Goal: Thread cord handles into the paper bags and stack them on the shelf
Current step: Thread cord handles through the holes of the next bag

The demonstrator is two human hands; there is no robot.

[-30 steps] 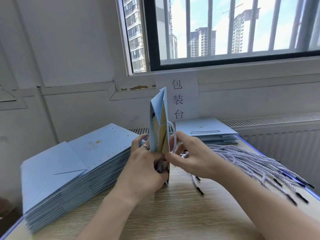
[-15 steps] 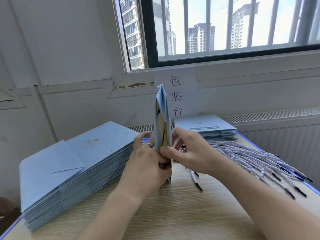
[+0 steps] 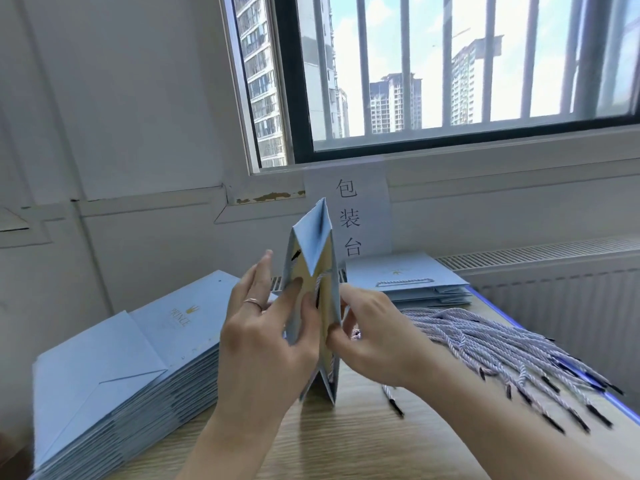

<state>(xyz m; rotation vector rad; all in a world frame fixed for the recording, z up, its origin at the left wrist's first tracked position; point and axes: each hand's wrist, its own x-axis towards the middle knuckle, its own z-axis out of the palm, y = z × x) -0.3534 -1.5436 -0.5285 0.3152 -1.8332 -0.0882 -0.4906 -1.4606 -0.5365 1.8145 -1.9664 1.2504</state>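
- paper bag (image 3: 311, 237) upright on surface (image 3: 346, 445), mouth open, between both hands
- left hand (image 3: 263, 337) pinches bag's left wall, thumb inside
- right hand (image 3: 377, 337) grips right wall; cord (image 3: 318, 285) runs inside

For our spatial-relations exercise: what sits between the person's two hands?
In the head view, the upright paper bag stands between the left hand and right hand, both holding it.

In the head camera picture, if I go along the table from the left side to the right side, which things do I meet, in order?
stack of flat paper bags → left hand → upright paper bag → right hand → pile of cord handles
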